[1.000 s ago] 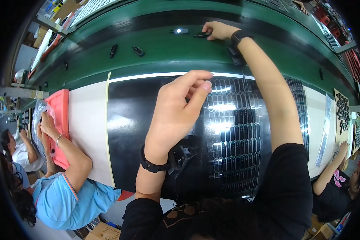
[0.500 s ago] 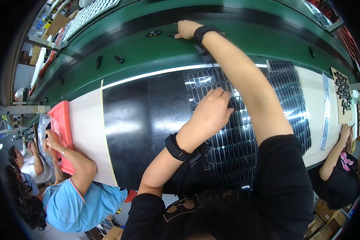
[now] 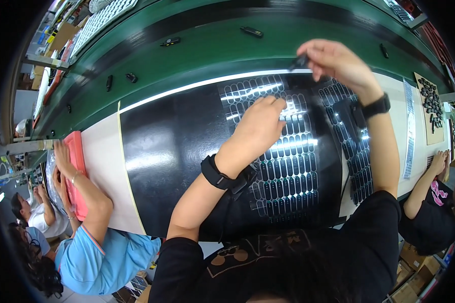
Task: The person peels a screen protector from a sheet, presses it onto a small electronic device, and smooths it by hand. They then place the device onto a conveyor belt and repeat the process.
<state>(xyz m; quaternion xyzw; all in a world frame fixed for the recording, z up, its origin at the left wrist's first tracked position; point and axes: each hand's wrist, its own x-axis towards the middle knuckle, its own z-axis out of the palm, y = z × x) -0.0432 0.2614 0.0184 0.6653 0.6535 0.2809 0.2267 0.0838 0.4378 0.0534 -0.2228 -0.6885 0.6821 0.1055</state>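
Note:
My right hand (image 3: 336,63) is raised over the far edge of the work table, its fingers closed on a small black device (image 3: 299,62) with a narrow tip. My left hand (image 3: 260,123) is over a clear sheet of dark oval stickers (image 3: 290,177); its fingers are curled, and I cannot make out what is between them. That sheet lies on a glossy black mat (image 3: 172,151). A second sheet of oval stickers (image 3: 359,174) lies to the right, partly behind my right wrist and its black strap.
Beyond the table runs a green conveyor belt (image 3: 202,60) carrying several black devices (image 3: 252,32). A red tray (image 3: 75,161) stands at left, beside a co-worker in blue. At right, a board (image 3: 424,91) holds many small black parts near another co-worker's hands.
My right hand has come back from the belt toward me and to the right, now with a black device. The left hand stays over the sticker sheet. Devices on the belt have shifted left.

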